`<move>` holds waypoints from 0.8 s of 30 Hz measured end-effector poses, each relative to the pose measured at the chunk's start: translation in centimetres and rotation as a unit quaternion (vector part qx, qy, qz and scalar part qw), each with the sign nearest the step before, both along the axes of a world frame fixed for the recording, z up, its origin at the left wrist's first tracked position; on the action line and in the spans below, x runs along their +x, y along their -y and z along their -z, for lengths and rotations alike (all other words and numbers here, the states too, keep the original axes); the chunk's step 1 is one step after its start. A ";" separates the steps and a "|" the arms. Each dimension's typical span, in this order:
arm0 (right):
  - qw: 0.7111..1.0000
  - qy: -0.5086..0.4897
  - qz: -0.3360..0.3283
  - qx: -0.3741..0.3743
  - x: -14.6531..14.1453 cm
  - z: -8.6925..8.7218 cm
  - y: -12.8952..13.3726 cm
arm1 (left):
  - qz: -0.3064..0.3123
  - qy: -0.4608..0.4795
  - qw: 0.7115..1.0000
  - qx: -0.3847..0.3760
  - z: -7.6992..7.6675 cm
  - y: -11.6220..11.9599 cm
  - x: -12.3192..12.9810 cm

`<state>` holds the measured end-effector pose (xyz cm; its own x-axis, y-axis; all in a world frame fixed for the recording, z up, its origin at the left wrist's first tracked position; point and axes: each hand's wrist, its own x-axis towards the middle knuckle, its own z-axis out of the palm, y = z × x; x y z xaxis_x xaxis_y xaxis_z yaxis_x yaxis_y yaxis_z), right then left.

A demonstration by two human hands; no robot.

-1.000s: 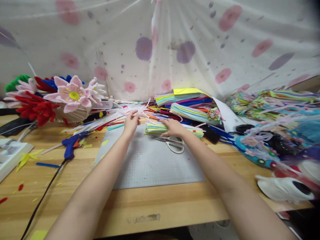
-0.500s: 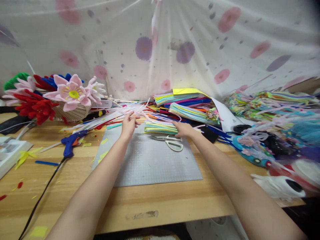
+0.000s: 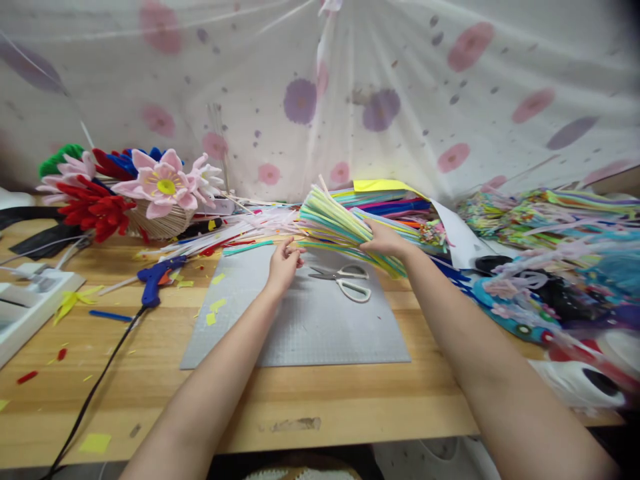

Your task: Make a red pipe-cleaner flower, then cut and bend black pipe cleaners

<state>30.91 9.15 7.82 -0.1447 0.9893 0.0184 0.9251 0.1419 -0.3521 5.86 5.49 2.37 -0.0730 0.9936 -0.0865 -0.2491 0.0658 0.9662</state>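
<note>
My right hand (image 3: 384, 239) is closed round a bundle of pale green, yellow and blue pipe cleaners (image 3: 334, 215), whose left ends fan out and upward above the back of the grey cutting mat (image 3: 310, 327). Over the mat's back edge, my left hand (image 3: 286, 263) holds nothing, its fingers apart and slightly curled. Scissors (image 3: 354, 288) with white handles lie on the mat between my hands, blades pointing left. A teal strip (image 3: 247, 247) rests by the mat's back left corner, and small yellow scraps (image 3: 211, 319) dot its left side.
On the left are a blue glue gun (image 3: 154, 279), a white power strip (image 3: 30, 307) and fuzzy flowers (image 3: 165, 185). More pipe cleaner bundles (image 3: 400, 207) lie along the back. To the right are wrapped bundles (image 3: 530, 217) and a white spool (image 3: 575, 383).
My right hand has lifted the pale bundle off the mat, and its left ends have spread upward. My left hand has come nearer the scissors. The camera view has shifted slightly left.
</note>
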 end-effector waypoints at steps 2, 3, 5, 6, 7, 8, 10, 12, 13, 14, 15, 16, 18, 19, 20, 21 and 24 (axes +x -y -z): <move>0.999 -0.036 -0.028 -0.002 -0.6 0.2 0.0 | 0.016 0.009 1.000 -0.008 -0.1 0.3 0.3; 0.998 -0.042 -0.046 -0.003 -0.9 0.3 -0.1 | 0.022 0.008 1.000 -0.014 -0.1 0.4 0.3; 0.997 -0.026 -0.072 -0.014 -1.4 0.6 -0.2 | 0.029 -0.006 0.999 -0.027 0.1 0.6 0.4; 0.997 -0.007 -0.077 -0.021 -1.7 0.7 -0.3 | 0.032 -0.015 0.999 -0.034 0.3 0.7 0.4; 0.996 0.018 -0.077 -0.027 -1.9 0.8 -0.4 | 0.035 -0.025 0.998 -0.041 0.4 0.7 0.4; 0.996 0.045 -0.076 -0.028 -2.1 0.9 -0.5 | 0.037 -0.035 0.998 -0.045 0.6 0.7 0.3; 0.992 0.103 -0.072 -0.019 -2.3 1.2 -0.7 | 0.041 -0.049 0.997 -0.051 0.9 0.7 0.3; 0.984 0.166 -0.060 0.008 -2.4 1.7 -0.8 | 0.050 -0.049 0.996 -0.054 1.2 0.8 0.2; 0.979 0.196 -0.049 0.024 -2.3 2.1 -0.9 | 0.056 -0.044 0.996 -0.053 1.4 0.8 0.1; 0.973 0.224 -0.034 0.037 -2.1 2.6 -1.0 | 0.063 -0.039 0.996 -0.051 1.5 0.9 0.0; 0.968 0.248 -0.017 0.046 -1.9 3.2 -1.1 | 0.068 -0.037 0.996 -0.048 1.6 1.0 -0.1; 0.963 0.265 0.002 0.049 -1.7 3.8 -1.1 | 0.070 -0.040 0.996 -0.044 1.8 1.1 -0.4; 0.958 0.280 0.036 0.048 -1.3 5.0 -1.3 | 0.070 -0.057 0.995 -0.038 2.2 1.3 -1.1; 0.958 0.277 0.049 0.048 -1.1 5.5 -1.3 | 0.067 -0.070 0.995 -0.036 2.4 1.3 -1.5; 0.960 0.269 0.057 0.050 -1.1 5.9 -1.3 | 0.061 -0.086 0.994 -0.034 2.7 1.3 -2.1; 0.963 0.258 0.063 0.053 -1.1 6.2 -1.3 | 0.051 -0.105 0.993 -0.028 2.9 1.3 -2.6; 0.970 0.231 0.046 0.054 -1.6 6.2 -1.1 | 0.016 -0.181 0.983 0.001 3.4 0.9 -4.2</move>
